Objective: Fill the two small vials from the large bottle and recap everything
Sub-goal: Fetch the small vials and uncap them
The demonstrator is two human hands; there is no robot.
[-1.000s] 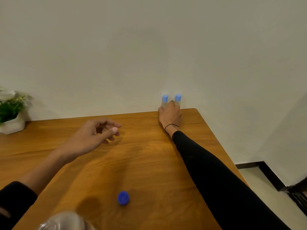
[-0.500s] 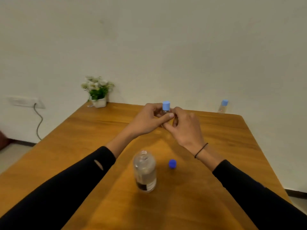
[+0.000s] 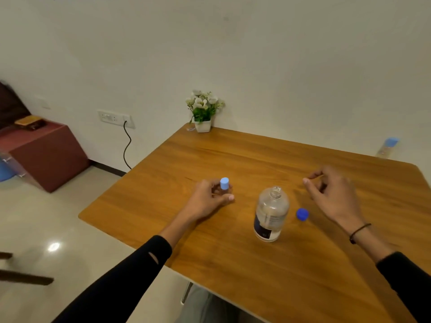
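Two hands low over table (image 3: 233, 264): left hand (image 3: 207, 199) grip round capped vial (image 3: 224, 186); right hand (image 3: 333, 194) loose, unladen.

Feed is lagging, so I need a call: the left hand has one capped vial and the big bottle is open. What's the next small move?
Probably bring the right hand over to twist the light blue cap off the small clear vial while the left hand keeps its grip. That vial is capped, the large clear plastic bottle already stands open, and the right hand holds nothing.
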